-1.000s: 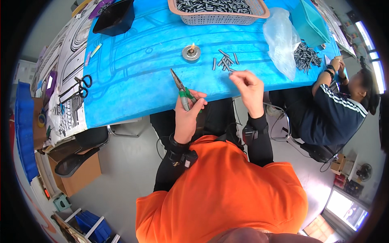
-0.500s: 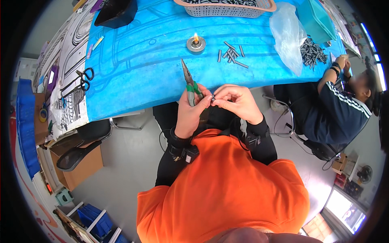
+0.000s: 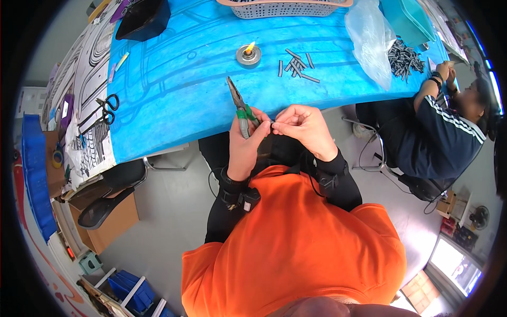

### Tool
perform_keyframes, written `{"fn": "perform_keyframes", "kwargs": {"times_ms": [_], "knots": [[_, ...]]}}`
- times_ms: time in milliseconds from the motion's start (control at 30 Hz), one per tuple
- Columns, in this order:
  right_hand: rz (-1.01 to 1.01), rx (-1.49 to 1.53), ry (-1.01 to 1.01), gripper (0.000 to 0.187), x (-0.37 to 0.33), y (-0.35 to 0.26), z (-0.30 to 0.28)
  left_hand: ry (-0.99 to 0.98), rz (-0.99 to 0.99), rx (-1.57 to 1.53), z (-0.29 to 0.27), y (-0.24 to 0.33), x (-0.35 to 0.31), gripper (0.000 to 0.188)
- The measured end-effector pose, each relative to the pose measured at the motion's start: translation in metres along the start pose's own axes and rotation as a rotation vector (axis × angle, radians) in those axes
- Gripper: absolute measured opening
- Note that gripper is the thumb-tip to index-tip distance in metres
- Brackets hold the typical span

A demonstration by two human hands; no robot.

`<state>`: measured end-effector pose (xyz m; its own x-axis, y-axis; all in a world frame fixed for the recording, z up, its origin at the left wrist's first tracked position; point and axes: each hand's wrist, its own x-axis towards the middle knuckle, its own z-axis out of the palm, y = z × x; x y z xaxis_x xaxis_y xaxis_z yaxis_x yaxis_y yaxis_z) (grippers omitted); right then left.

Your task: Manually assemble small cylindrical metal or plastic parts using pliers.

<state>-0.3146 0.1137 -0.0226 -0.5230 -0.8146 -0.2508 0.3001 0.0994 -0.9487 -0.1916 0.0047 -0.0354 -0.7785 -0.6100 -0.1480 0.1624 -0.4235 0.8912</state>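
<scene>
- While the person in the orange top is sitting at the near edge of the blue table, both hands are meeting just off that edge, above the lap.
- Left hand is wrapping closed around the green handles of the long-nose pliers, whose thin nose is pointing up and to the far left over the table; the nose is gripping nothing that I can see.
- Right hand is pinching together on a small dark piece, too small to tell apart clearly, and the left thumb and fingertip are touching that same piece.
- Judging by this, the step in hand is fingertip work on one small piece, with the pliers being parked in the palm rather than being used.
- Further out, a lit burner in a round metal dish is burning with a small flame, and a scatter of short grey tubes is lying just to its right.
- A next move is probably calling for a steady pinch, so the tiny piece is not slipping to the floor, and for care near the flame.
- At the far right, another person in a dark striped jacket is working beside a clear plastic bag and a bigger heap of dark pieces.
- On the left, black-handled scissors are lying on patterned sheets, well apart from the hands.
</scene>
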Motion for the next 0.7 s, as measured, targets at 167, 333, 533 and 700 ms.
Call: {"fn": "perform_keyframes", "kwargs": {"times_ms": [167,333,533,700], "knots": [[-0.049,0.006,-0.048,0.006,-0.0004,-0.0021,0.0010,0.012,0.119,0.174,0.0003,0.0033,-0.0002,0.020],[-0.008,0.169,-0.048,0.011,-0.0002,-0.0024,0.0025,0.020,0.119,0.031,0.0024,0.0029,-0.0008,0.020],[0.026,0.185,-0.101,0.010,-0.0009,0.0020,-0.0008,0.044,0.022,-0.167,0.0015,0.0005,-0.0008,0.021],[0.071,0.030,-0.005,0.010,-0.0018,0.0032,0.0005,0.073,0.004,-0.013,0.0013,0.0018,-0.0023,0.021]]}}
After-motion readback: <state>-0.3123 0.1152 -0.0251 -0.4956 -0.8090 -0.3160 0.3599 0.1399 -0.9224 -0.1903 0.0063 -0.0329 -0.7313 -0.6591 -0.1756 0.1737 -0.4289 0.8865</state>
